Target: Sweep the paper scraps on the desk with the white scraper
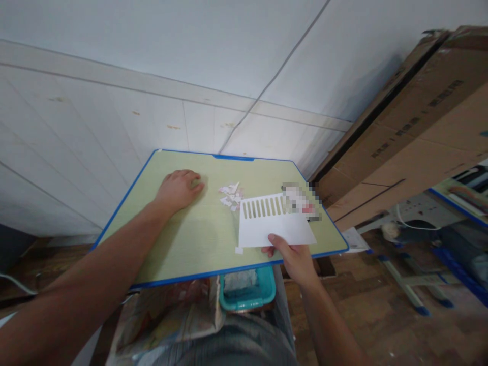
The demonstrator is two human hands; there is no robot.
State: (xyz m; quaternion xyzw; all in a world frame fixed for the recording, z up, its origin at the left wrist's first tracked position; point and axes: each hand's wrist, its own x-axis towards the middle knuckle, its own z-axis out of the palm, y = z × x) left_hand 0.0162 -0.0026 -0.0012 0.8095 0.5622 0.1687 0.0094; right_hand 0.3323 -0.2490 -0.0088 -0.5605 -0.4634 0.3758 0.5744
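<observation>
My right hand (292, 254) grips the near edge of a white sheet (276, 233), with the thumb on top and fingers beneath. A row of long narrow slots runs along the sheet's far side. My left hand (179, 192) lies palm down on the light green tabletop (190, 244), thumb apart from the fingers, with nothing seen in it. Between the hands sits a small heap of torn white and pinkish paper scraps (231, 196). One small white scrap (239, 250) lies by itself near the sheet's lower left corner.
A pixelated item (303, 202) lies at the table's right, beyond the sheet. Tall cardboard boxes (415, 127) lean at the right. Below the near edge are a turquoise basket (247, 304) and an open bag (171, 317). A cable (274, 76) runs down the white wall.
</observation>
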